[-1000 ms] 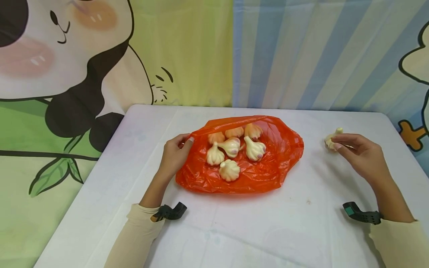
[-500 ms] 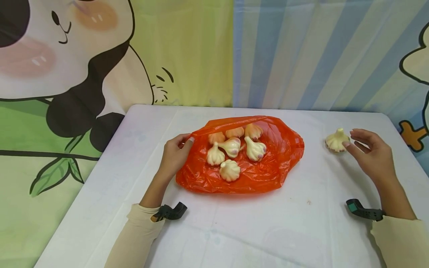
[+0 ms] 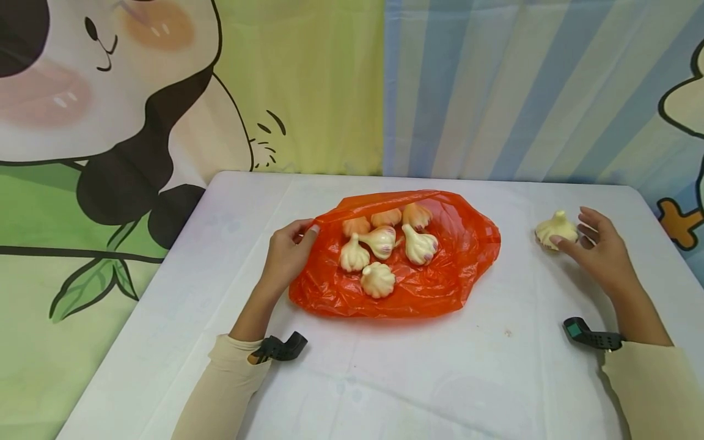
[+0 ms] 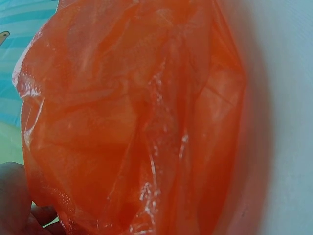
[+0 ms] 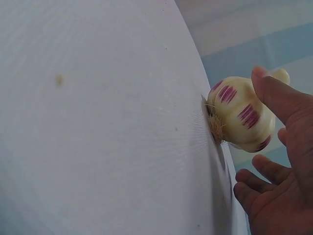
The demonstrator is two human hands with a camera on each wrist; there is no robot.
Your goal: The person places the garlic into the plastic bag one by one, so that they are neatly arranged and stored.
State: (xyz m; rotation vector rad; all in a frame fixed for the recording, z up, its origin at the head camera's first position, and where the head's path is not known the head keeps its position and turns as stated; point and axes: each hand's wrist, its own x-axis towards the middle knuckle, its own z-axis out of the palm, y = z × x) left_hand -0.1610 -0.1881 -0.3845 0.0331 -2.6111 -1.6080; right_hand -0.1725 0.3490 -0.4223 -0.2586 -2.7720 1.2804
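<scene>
My left hand [image 3: 288, 253] pinches the left edge of a red plastic bag [image 3: 423, 299] between thumb and fingers. Several garlic bulbs [image 3: 377, 280] lie in the bag's mouth, some of them behind its thin upper layer. In the left wrist view the bag [image 4: 122, 122] fills most of the picture and hides the bulbs. Over on the right, a single garlic bulb [image 3: 552, 229] stands on its root end on the table. My right hand [image 3: 602, 250] is beside it with fingers spread. The right wrist view shows purple streaks on this bulb [image 5: 239, 115], the thumb [image 5: 276, 95] overlapping it.
A white cloth covers the table [image 3: 429, 379], which ends at a back edge close behind the bag and the single bulb. Behind it hangs a printed curtain [image 3: 308, 85]. Each wrist wears a black camera band [image 3: 596, 336].
My right hand has let go of the single garlic bulb, drawn off to the right, then come back slightly left with fingers spread. The left hand and bag have stayed put.
</scene>
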